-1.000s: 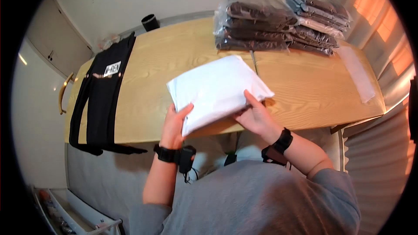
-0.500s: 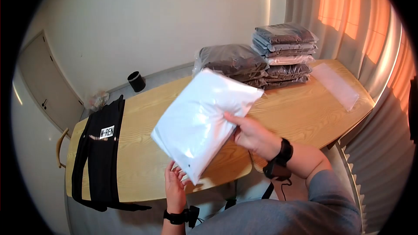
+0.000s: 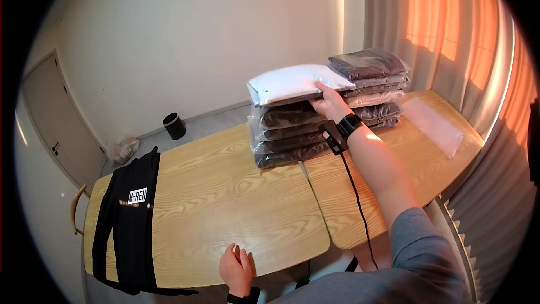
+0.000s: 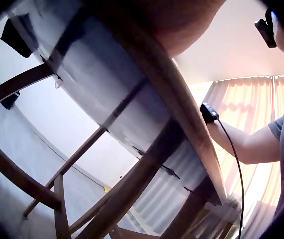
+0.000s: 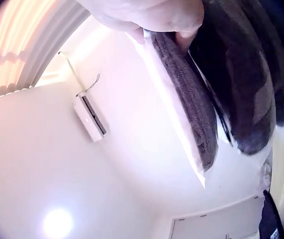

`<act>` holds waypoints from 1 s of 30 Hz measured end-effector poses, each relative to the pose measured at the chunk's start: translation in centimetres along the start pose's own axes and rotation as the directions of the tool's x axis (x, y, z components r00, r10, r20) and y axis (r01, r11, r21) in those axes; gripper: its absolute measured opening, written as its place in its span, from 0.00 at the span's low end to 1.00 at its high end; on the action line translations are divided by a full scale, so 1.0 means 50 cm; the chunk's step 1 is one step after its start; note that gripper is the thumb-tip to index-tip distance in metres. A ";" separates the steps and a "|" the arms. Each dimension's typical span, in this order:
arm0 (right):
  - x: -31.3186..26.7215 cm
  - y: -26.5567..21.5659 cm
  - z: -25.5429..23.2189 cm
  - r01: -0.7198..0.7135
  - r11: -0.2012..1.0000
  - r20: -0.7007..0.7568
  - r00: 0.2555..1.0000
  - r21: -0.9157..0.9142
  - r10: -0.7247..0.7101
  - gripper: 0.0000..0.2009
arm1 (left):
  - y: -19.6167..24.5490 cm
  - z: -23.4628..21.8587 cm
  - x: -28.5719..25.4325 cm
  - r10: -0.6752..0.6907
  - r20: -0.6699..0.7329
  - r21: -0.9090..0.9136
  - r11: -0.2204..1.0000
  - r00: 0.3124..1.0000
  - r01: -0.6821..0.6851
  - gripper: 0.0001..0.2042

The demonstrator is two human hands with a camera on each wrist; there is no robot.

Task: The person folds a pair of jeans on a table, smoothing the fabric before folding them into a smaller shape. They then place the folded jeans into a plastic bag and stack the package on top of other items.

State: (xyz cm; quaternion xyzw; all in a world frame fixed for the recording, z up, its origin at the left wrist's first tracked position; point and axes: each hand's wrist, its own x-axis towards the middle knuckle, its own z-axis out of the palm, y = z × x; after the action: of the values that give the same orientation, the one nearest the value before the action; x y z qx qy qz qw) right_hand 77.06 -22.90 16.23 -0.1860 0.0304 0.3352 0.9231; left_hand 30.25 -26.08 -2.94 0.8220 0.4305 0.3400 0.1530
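Observation:
At the back of the table, my right hand (image 3: pixel 331 104) holds a bagged garment (image 3: pixel 295 81) by its near right edge, thumb on top and fingers underneath. The bag's upper face is white; in the right wrist view dark folded cloth (image 5: pixel 189 92) shows on its other side. It lies level over a stack of dark bagged garments (image 3: pixel 289 141), close on top of it. My left hand (image 3: pixel 236 270) is by the table's front edge with fingers loosely curled and nothing in them. The left wrist view mostly looks beneath the tabletop (image 4: pixel 182 114).
A taller stack of bagged clothes (image 3: pixel 371 65) stands just right. Beyond it lies a flat translucent bag (image 3: pixel 433 124). Black trousers (image 3: pixel 132 231) with a white label drape over the table's left end. A cable (image 3: pixel 360 208) hangs from my right wrist. A black bin (image 3: pixel 174 126) stands behind.
My left hand has let go of the bagged garment and dropped to the table's front edge. My right hand has carried it forward onto the left stack, turning it flat. The head view has tilted up.

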 end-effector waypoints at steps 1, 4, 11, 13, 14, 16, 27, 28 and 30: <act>0.016 0.001 -0.013 -0.025 1.000 -0.069 0.997 -0.012 0.024 0.20 | 0.000 -0.001 0.000 -0.006 0.001 0.003 1.000 1.000 0.006 0.13; 0.022 -0.008 -0.025 0.037 0.982 0.004 0.999 -0.186 -0.037 0.21 | 0.000 0.002 -0.001 -0.012 0.030 0.033 0.999 0.999 0.011 0.14; 0.082 -0.064 -0.063 -0.155 0.919 0.151 0.963 -0.364 0.222 0.14 | 0.003 0.005 0.001 -0.040 0.024 0.002 0.999 0.999 0.040 0.13; -0.071 -0.055 -0.091 0.614 0.113 0.608 0.790 -0.781 -0.080 0.17 | -0.008 0.001 0.003 -0.041 0.002 -0.069 0.997 0.999 0.041 0.13; -0.033 -0.060 -0.082 0.028 0.814 0.177 0.980 -0.580 0.092 0.19 | -0.010 -0.004 0.007 -0.076 0.008 -0.131 0.988 0.997 0.076 0.12; -0.151 0.011 -0.114 0.177 0.831 0.205 0.976 -0.528 -0.077 0.21 | -0.022 -0.016 0.015 -0.269 0.094 -0.286 0.915 0.959 0.284 0.12; -0.497 0.161 -0.409 0.020 0.374 0.131 0.952 -0.927 0.275 0.17 | -0.389 -0.268 0.144 -0.358 -0.203 0.197 0.897 0.911 0.396 0.19; -0.495 0.162 -0.427 0.013 0.370 0.129 0.948 -0.929 0.290 0.17 | -0.422 -0.292 0.160 -0.405 -0.172 0.268 0.858 0.898 0.438 0.20; -0.483 0.173 -0.463 0.004 0.420 0.129 0.954 -0.908 0.270 0.17 | -0.466 -0.322 0.193 -0.501 -0.134 0.381 0.770 0.855 0.511 0.26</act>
State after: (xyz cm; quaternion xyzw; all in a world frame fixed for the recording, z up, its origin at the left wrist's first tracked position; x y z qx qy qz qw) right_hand 54.49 -39.89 -3.70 -0.6010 -0.2571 0.3930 0.6468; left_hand 8.88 -5.34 0.11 0.6848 0.6980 0.2002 0.0608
